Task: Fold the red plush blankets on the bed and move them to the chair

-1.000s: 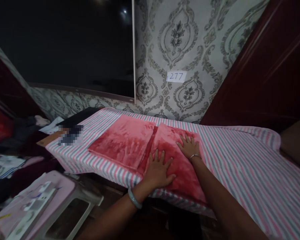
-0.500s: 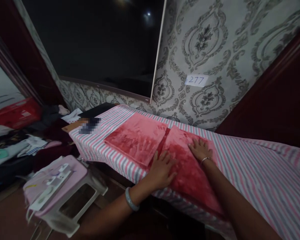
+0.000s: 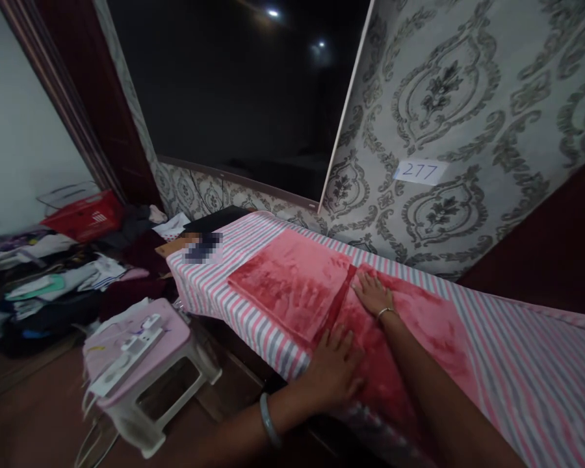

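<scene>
A plush red-pink cloth (image 3: 419, 312) lies spread over a table with a striped cover (image 3: 531, 351). Its left part is folded over into a flat panel (image 3: 292, 279), and a darker red groove runs between the two parts. My left hand (image 3: 336, 367) rests on the cloth near the front edge, beside the groove, fingers spread. Farther back, my right hand (image 3: 373, 294) lies flat on the cloth just right of the groove, fingers apart. Neither hand grips anything. Handprints and brushed patches of lighter and darker pile mark the cloth.
A pink-topped stool (image 3: 175, 325) with a white power strip (image 3: 129, 357) stands at the left front. Behind it are piled clothes (image 3: 63, 279) and a red bag (image 3: 90, 214). A large dark television (image 3: 244, 91) hangs above the table, near a paper marked 277 (image 3: 422, 171).
My right hand has slid left across the cloth toward the groove. My left hand stays near the front edge. The view has shifted, so the surroundings sit farther right.
</scene>
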The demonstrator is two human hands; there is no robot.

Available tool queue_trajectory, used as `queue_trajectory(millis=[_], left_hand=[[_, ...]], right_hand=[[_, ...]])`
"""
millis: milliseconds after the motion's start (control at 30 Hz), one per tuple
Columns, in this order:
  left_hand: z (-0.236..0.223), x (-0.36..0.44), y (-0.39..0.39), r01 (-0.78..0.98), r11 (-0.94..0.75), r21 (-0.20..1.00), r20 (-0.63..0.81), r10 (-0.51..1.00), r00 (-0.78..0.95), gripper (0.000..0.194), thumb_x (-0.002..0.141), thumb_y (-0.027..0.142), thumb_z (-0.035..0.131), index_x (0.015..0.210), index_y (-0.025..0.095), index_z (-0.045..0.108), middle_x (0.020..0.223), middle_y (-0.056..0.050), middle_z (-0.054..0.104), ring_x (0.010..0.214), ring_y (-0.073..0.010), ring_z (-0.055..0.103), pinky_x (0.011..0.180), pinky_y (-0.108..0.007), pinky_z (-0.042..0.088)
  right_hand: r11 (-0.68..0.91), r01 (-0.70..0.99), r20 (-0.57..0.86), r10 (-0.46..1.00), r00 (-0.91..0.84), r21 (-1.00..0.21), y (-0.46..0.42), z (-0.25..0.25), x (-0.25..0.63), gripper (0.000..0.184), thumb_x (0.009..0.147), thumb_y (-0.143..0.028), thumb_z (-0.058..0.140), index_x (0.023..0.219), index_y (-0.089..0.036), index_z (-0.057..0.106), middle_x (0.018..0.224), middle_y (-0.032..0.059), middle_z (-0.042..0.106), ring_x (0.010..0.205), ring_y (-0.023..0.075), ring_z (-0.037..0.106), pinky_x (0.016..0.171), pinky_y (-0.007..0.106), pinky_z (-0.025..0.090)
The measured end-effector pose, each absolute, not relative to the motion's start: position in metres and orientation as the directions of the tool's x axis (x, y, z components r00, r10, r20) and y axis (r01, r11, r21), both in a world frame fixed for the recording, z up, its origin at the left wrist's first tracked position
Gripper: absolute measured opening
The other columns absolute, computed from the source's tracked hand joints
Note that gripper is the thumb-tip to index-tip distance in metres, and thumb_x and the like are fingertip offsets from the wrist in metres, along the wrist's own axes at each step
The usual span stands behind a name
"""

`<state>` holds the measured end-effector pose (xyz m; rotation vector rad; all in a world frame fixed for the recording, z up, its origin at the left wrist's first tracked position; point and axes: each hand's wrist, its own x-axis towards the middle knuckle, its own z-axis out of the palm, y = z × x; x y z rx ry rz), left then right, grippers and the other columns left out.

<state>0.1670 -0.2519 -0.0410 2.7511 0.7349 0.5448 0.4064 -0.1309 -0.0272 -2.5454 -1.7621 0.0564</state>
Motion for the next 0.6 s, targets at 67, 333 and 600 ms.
queue_trajectory(millis=[67,333,600], left_hand=[[-0.028,0.160,-0.243,0.379,-0.850,0.365,0.319,0.497,0.807,0.048,0.099,0.051,0.047,0.141,0.031,0.061,0.152,-0.007,0.054,0.145,-0.0286,0.045,0.121,-0.047,0.038],[0.005,0.066,-0.116,0.667,-0.532,0.522,0.539,0.811,0.226,0.042,0.090,0.027,0.055,0.128,0.015,0.065,0.137,-0.017,0.064,0.133,-0.0336,0.055,0.116,-0.055,0.040],[0.006,-0.014,-0.058,0.586,0.018,0.810,0.087,0.985,-0.152,0.057,0.090,0.031,0.064,0.137,0.000,0.052,0.090,-0.007,0.070,0.090,-0.0256,0.066,0.084,-0.037,0.052]], right_hand=[[-0.388,0.917,-0.020,0.922,0.388,-0.095,-0.129,-0.016,0.402,0.061,0.105,-0.046,0.024,0.161,-0.024,0.035,0.167,0.0110,0.031,0.153,0.0309,0.027,0.117,0.060,0.032],[-0.107,0.994,0.120,0.987,0.109,-0.022,-0.144,-0.018,0.310,0.071,0.103,-0.056,0.037,0.162,-0.017,0.030,0.168,0.0173,0.024,0.155,0.0335,0.020,0.121,0.057,0.022],[-0.105,0.993,0.046,0.993,0.107,-0.050,-0.149,-0.023,0.295,0.073,0.103,-0.055,0.040,0.163,-0.017,0.026,0.169,0.0184,0.018,0.157,0.0320,0.014,0.123,0.055,0.015]])
